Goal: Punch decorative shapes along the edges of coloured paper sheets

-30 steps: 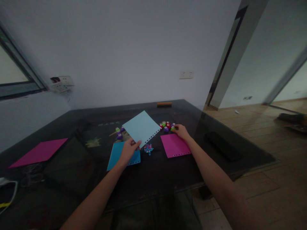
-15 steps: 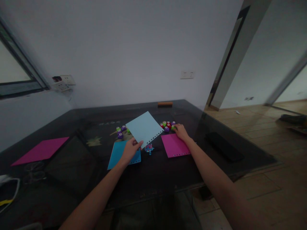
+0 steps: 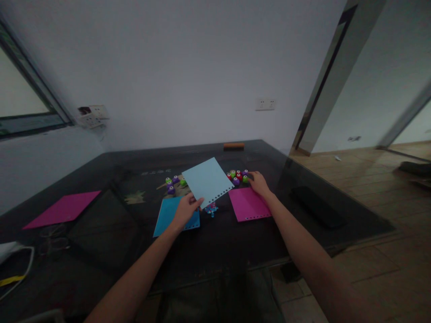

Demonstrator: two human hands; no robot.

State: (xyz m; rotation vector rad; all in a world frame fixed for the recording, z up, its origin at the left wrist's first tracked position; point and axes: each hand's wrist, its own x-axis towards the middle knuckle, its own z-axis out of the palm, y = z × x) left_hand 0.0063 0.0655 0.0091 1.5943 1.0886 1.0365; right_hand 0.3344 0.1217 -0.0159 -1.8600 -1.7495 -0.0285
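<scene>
My left hand (image 3: 187,209) is closed, pinching a pale blue punched sheet (image 3: 208,183) by its near corner. The sheet is tilted above the table. Below that hand lies a bright blue sheet (image 3: 165,215), partly covered by it. A small pink-and-blue patterned piece (image 3: 212,210) sits under the pale sheet's edge. My right hand (image 3: 259,184) has its fingers apart beside a cluster of little round eyeball toys (image 3: 239,176), at the green one (image 3: 245,179); contact is unclear. Under the right wrist is a pink punched sheet (image 3: 249,205).
More eyeball toys (image 3: 171,190) stand left of the pale sheet, some partly hidden. Another pink sheet (image 3: 62,209) lies far left, near a pair of glasses (image 3: 54,243). A long black object (image 3: 316,207) lies right. A brown stick (image 3: 233,146) rests by the wall.
The view has shifted slightly, so everything sits a little further right. My left hand still holds the pale sheet, and my right hand stays beside the toys.
</scene>
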